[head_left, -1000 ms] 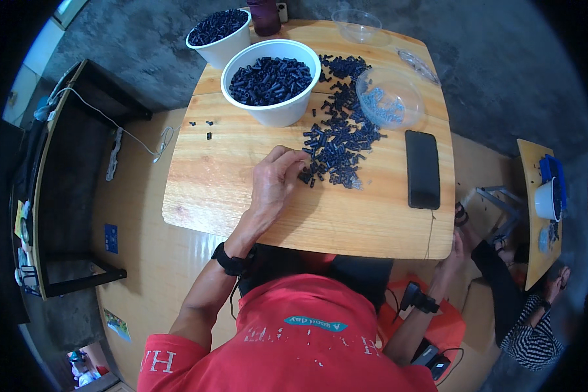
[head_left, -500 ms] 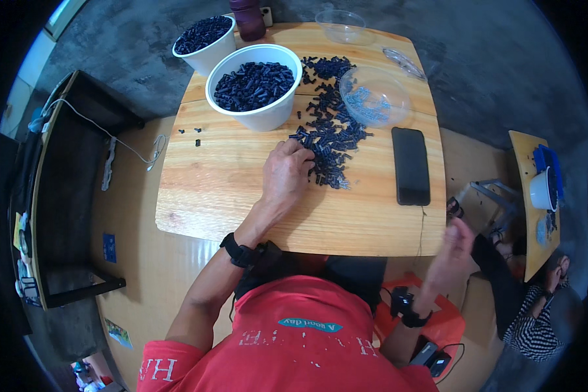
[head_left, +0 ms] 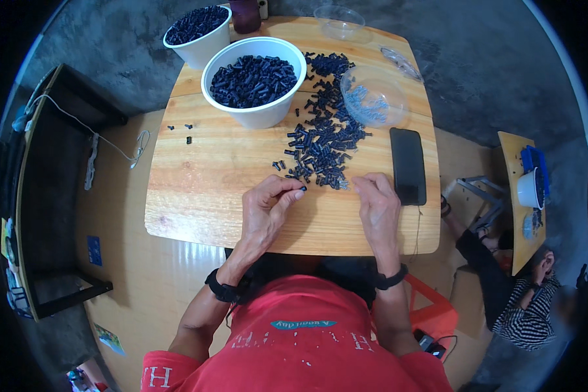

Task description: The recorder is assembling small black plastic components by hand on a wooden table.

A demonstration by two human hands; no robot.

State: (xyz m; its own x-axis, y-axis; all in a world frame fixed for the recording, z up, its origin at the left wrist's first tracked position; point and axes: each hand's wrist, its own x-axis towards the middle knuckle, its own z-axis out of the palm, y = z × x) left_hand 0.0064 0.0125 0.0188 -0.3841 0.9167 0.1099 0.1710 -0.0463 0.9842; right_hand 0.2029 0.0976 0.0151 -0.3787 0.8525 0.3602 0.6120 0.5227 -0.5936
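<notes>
My left hand [head_left: 264, 210] is over the near part of the wooden table, pinching a small black tubular piece [head_left: 303, 189] between thumb and forefinger. A loose pile of the same black pieces [head_left: 323, 145] lies just beyond it, with a few strays at its left side. At the pile's near end sits a little cluster of small clear or silvery bits [head_left: 343, 185]. Beside that cluster my right hand [head_left: 379, 210] is closed, thumb and forefinger together; anything between them is too small to make out.
A white bucket [head_left: 255, 119] of black pieces stands beyond my left hand, a second bucket [head_left: 201, 51] behind it. Right of the pile are a clear bowl [head_left: 398, 104] with small pale bits and a dark phone [head_left: 408, 166]. Another person [head_left: 526, 320] sits at a side table [head_left: 526, 245].
My left hand has drawn back from the pile toward me, now pinching a black piece. My right hand has come from beyond the table's near right edge to the pile's near end.
</notes>
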